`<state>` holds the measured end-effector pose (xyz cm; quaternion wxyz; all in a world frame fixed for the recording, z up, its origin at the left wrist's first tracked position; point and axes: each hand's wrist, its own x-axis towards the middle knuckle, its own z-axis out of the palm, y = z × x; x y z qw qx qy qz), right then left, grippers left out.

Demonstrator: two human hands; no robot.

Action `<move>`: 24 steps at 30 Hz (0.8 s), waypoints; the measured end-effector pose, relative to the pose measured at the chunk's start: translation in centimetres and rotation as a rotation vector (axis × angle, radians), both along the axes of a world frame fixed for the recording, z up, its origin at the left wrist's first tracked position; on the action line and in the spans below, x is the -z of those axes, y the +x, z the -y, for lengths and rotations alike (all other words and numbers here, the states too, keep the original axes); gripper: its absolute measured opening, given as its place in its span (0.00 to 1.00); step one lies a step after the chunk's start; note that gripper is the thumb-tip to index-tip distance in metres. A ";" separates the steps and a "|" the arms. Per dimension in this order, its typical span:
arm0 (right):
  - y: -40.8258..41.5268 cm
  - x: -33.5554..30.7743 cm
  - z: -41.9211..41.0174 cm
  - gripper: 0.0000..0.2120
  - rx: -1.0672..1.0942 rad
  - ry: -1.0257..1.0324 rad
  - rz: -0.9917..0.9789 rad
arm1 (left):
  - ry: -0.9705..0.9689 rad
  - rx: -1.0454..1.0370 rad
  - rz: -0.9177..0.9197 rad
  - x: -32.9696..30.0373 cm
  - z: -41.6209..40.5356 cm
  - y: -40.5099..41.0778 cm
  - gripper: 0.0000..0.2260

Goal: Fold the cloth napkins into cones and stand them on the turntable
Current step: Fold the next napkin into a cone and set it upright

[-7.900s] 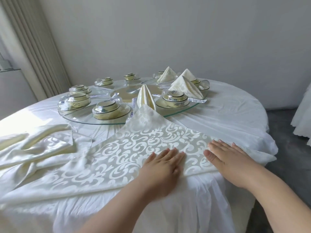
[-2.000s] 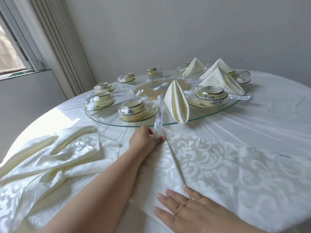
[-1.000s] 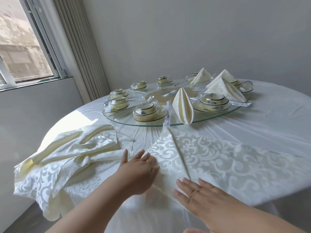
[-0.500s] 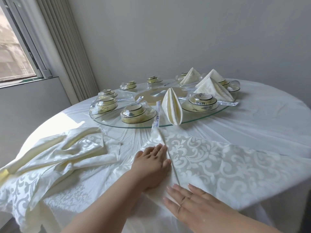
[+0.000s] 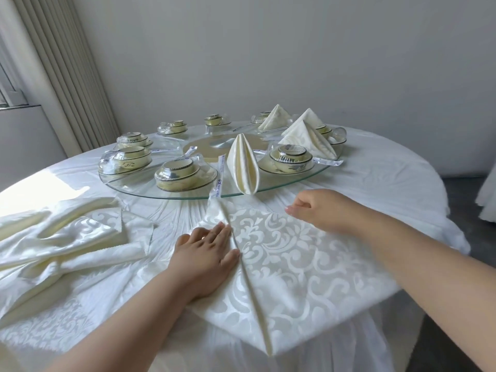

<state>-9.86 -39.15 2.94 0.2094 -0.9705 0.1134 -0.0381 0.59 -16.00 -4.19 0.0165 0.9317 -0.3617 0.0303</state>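
Note:
A white damask napkin lies flat on the table in front of me, with a raised crease running from its far tip to its near corner. My left hand presses flat on its left flap beside the crease, fingers apart. My right hand rests at the napkin's far right edge with fingers curled; whether it pinches the cloth is hidden. On the glass turntable stand a folded cream cone napkin near the front rim and three more folded napkins at the back right.
Several wrapped bowl-and-plate sets ring the turntable, with wrapped chopsticks between them. A heap of unfolded napkins lies at my left. The round table's white cloth drops off at the right; a grey wall stands behind.
My right hand has moved from the napkin's near edge up to its far right edge and curled. My left hand stays flat beside the crease. My view has swung right.

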 end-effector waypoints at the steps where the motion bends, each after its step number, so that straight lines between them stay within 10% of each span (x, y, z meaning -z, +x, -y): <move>1: 1.1 -0.1 0.8 0.20 0.073 0.021 -0.011 | -0.002 -0.002 0.001 0.0 0.0 0.0 0.34; 17: -3.1 -0.6 9.3 0.09 0.149 0.216 -0.504 | 0.016 -0.023 -0.014 -0.3 0.1 -0.4 0.43; 24: -9.1 -0.8 12.8 0.04 0.197 0.198 -0.554 | 0.030 -0.036 -0.015 -0.3 0.2 -0.2 0.27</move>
